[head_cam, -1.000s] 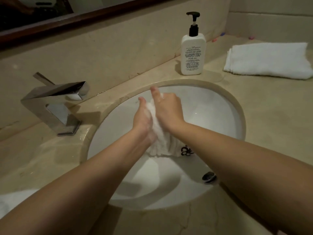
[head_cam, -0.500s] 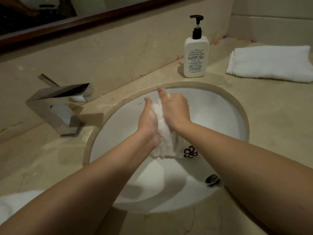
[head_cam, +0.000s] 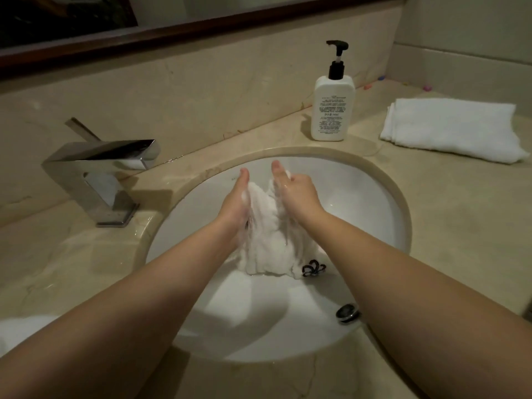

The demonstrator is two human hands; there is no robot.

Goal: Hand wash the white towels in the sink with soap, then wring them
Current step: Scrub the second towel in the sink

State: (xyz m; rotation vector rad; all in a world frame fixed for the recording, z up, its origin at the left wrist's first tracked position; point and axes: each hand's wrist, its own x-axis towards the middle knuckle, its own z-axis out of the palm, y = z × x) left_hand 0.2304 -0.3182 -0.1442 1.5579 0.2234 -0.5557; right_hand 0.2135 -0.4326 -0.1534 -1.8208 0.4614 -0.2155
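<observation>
Two hands work one wet white towel (head_cam: 266, 237) over the sink (head_cam: 383, 214) middle: my left hand (head_cam: 234, 203) and right hand (head_cam: 298, 194) each clutch a bunch. I judge this the scrubbing step; next, rub the bunches together, wringing later.

i'm at a beige marble counter (head_cam: 449, 214) under dim, warm light. a matching marble backsplash (head_cam: 201, 90) runs along the far wall, with a dark wood-framed mirror (head_cam: 201, 30) above it. a square chrome faucet (head_cam: 98, 174) stands to the left. in the far right corner lie some small coloured bits (head_cam: 381, 79), maybe clips.
</observation>
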